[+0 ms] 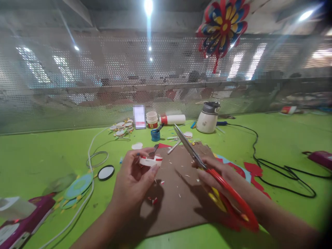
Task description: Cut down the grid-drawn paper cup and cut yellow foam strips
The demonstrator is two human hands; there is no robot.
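Paper strip (150, 160), white with red marks and bent into a shallow curve, was held up above the left side of a brown board (171, 218). The left hand (136, 176) pinched it between thumb and fingers. The right hand (215, 171) gripped a pair of red-handled scissors (207, 166) close to the pivot, blades pointing up and away, well apart from the strip; whether any finger was through a handle loop, I could not tell.

Small scraps (154, 200) scattered on the board suggested that trimming was in hand, at a pause between cuts. Another cut would have called for a firmer hold on the handles and the blades brought across to the strip, clear of the left thumb (it lay right along the strip's edge).

Behind the board stood a small blue pot (155, 135) with a dark-handled tool in it, a lying white-and-red roll (172, 119) and a pale flask (206, 122) with a grey lid. To the left were a black-rimmed round disc (106, 172) and a looping white cable (90, 148); to the right, red cut-outs (252, 169) and a tangled black cord (285, 181). Nothing visible blocked the gap between strip and blades, though the scraps and a pale stick (173, 147) cluttered the board.
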